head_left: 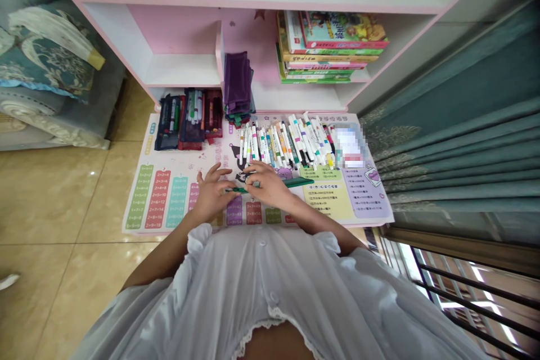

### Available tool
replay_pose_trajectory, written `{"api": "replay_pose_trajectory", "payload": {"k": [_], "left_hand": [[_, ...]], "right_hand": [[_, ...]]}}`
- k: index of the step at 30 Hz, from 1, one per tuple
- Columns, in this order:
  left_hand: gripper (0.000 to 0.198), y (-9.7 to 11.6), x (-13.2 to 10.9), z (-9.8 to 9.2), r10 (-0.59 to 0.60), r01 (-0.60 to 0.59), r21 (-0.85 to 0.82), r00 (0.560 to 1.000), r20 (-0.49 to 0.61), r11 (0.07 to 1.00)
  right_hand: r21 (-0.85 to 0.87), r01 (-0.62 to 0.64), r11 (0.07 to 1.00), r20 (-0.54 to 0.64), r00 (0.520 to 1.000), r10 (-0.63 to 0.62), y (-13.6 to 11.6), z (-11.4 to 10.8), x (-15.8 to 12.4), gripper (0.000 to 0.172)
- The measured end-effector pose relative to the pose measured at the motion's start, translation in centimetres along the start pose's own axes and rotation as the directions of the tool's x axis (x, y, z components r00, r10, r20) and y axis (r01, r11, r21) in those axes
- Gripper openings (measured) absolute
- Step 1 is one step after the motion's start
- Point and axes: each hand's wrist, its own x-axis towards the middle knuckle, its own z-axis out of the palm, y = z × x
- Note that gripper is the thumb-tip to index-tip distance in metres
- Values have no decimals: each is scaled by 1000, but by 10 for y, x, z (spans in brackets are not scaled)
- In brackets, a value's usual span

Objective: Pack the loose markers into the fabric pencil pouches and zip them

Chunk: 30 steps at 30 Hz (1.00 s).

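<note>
My left hand (213, 192) pinches one end of a dark green pouch (299, 181), thumb and forefinger together and the other fingers spread. Closed on the same end is my right hand (269, 184), its fingertips almost meeting those of the left. Most of the pouch lies under or behind the right hand, and its far end sticks out to the right. Just beyond the hands, a wide row of white markers (289, 143) with coloured caps lies on the printed desk mat (156, 202).
At the desk's back left lie mesh pouches (170, 121) with markers inside. A stack of purple pouches (237, 81) leans by the shelf divider (220, 50). Books (333, 39) are piled on the right shelf. A blurred-out rectangular object (350, 146) sits right of the markers, near the curtain (464, 118).
</note>
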Motion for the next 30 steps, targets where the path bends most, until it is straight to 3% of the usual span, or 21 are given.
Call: {"api": "replay_pose_trajectory", "payload": {"k": [30], "left_hand": [[8, -1, 0, -3, 5, -5, 12, 1000, -5, 1000]], "right_hand": [[-10, -26, 1000, -51, 998, 26, 14, -11, -6, 19]]}}
